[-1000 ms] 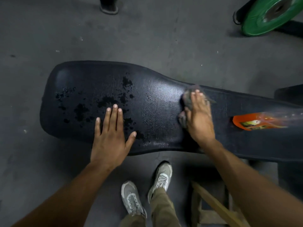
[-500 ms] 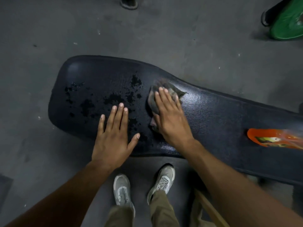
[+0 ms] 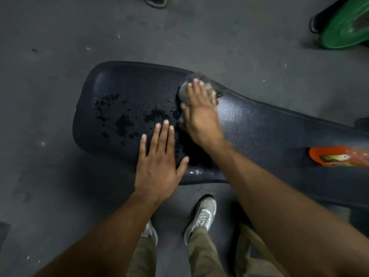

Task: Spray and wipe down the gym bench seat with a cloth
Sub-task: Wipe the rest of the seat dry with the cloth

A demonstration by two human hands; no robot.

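Cloth (image 3: 191, 84) moved leftward under flat right hand (image 3: 201, 114); left hand (image 3: 159, 156) flat on bench (image 3: 259, 132).

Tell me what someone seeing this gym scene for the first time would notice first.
Probably the right hand pressing a grey cloth flat on the black bench pad near its far edge, blurred. Beside it the left hand lies flat on the near edge, with dark wet blotches spread over the pad's wide end beyond it. An orange bottle lies on the pad at the right, and a green weight plate sits top right.
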